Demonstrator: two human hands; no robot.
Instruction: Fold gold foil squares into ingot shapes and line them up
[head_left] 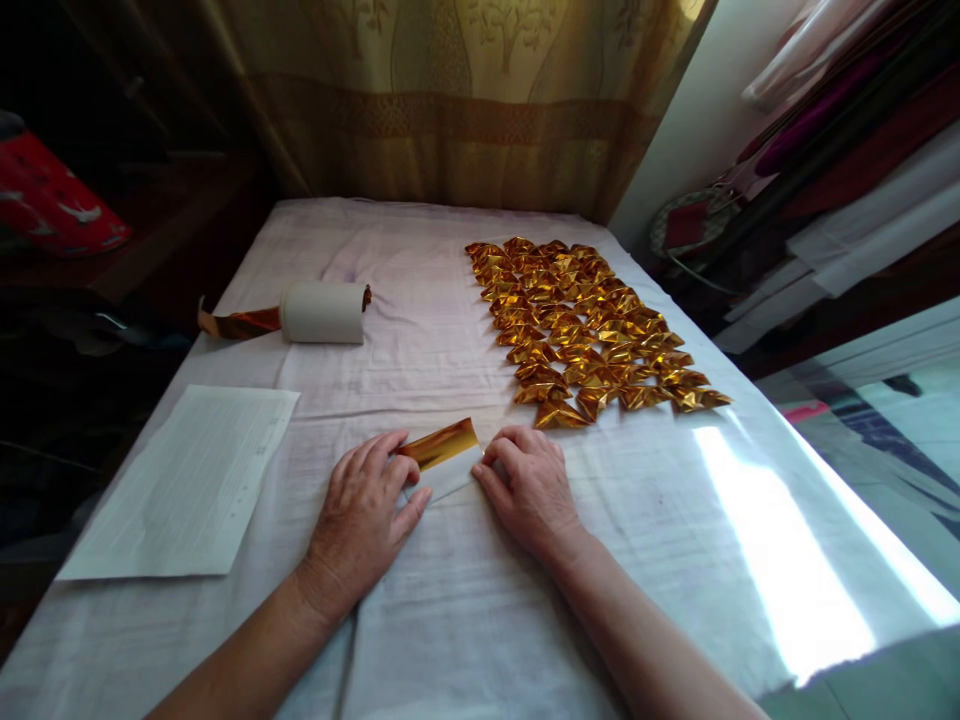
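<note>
Left hand [365, 515] and right hand [527, 487]: palms down on the white cloth [465, 620], fingertips pinching opposite ends of a gold foil strip [441, 444] (partly folded, white side showing) at table centre. Folded gold pieces [589, 330] in rows beyond the right hand. Foil roll [322, 312] and paper sheet [187, 480] to the left.
</note>
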